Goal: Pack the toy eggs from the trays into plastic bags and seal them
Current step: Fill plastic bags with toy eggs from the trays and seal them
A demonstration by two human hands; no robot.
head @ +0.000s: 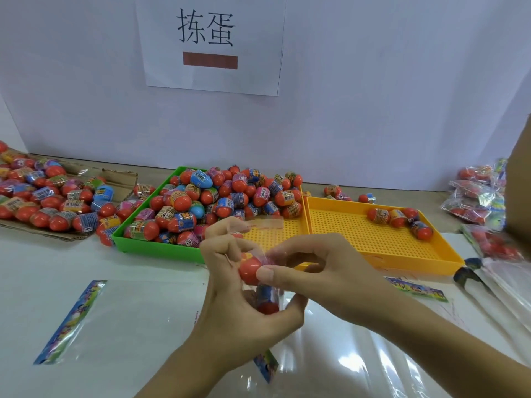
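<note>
Left hand [230, 305] gripping clear plastic bag [268, 300] at centre, eggs inside. Right hand [321, 271] pinching red toy egg [250, 270] at bag mouth. Green tray [155, 245] at 11 o'clock, heaped with eggs; yellow tray [373, 239] at 1 o'clock.

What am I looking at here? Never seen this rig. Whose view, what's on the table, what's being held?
There is no machine: a person works with bare hands, and the single picture comes from a wide-angle camera on their head, looking forward and down.

On the table sit a green tray heaped with toy eggs, a yellow tray with only a few eggs left, a cardboard sheet with more eggs at far left, and filled bags at far right. An empty plastic bag lies flat near left.

The left hand holds a clear bag with an egg already inside. The right hand pinches a red egg at the bag's mouth. The bag isn't sealed yet.
</note>
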